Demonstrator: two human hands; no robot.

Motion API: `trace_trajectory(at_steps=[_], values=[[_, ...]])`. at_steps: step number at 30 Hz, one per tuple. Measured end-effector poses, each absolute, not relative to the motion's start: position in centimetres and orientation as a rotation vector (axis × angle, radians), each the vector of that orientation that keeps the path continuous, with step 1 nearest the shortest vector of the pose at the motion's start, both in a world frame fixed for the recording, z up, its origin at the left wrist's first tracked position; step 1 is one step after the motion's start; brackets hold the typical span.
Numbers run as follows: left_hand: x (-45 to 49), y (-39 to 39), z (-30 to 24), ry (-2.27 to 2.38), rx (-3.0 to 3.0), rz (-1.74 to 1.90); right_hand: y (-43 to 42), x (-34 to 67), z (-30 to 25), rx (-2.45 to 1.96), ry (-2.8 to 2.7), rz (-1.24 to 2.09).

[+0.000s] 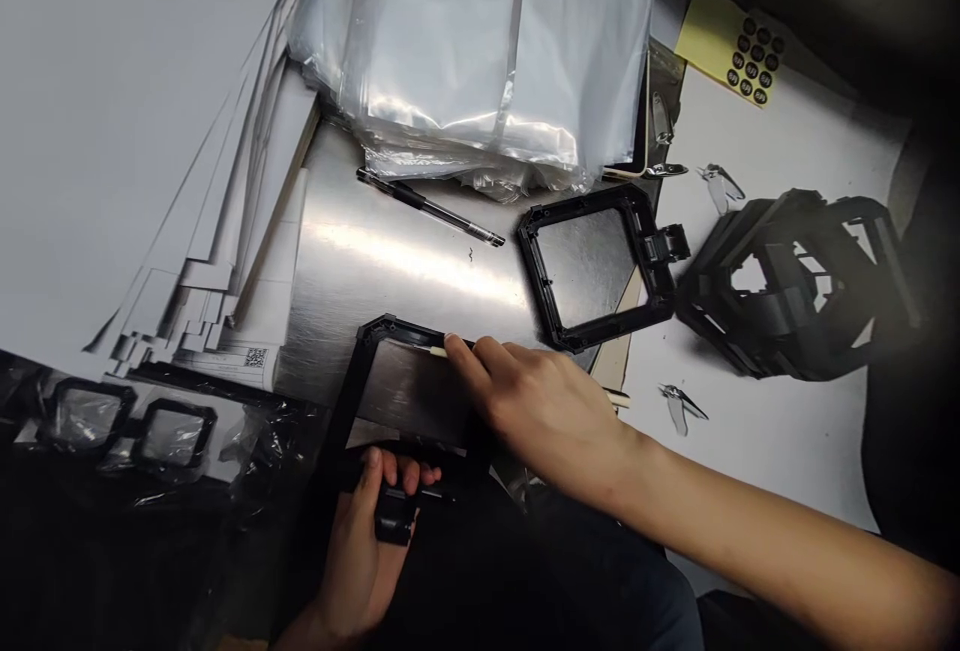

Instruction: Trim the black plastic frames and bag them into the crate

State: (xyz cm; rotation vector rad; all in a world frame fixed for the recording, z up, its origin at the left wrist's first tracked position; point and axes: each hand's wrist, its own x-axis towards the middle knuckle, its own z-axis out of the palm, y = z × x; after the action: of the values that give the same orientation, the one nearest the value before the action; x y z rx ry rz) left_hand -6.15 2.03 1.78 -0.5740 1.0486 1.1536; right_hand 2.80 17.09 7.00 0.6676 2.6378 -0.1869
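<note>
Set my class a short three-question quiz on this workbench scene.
1. Which hand wraps around the black tab below the frame, left or right?
2. True or false: the pen lies on the metal sheet.
3. Fill in the blank: the yellow sheet carries round ____ stickers.

Key: 1. left hand; 2. true; 3. black.

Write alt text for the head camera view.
The left hand grips a black plastic frame from below while the right hand presses its top edge, on a brushed metal sheet. A second black frame, a pen and a pile of clear plastic bags lie nearby.
</note>
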Motion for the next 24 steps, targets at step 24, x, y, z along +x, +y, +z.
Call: trace_trajectory(at_steps=[24], values=[[-4.9,1.8,1.2,1.174,-0.587,1.308,16.3,3.0,7.9,0.720,2.547,-0.094]])
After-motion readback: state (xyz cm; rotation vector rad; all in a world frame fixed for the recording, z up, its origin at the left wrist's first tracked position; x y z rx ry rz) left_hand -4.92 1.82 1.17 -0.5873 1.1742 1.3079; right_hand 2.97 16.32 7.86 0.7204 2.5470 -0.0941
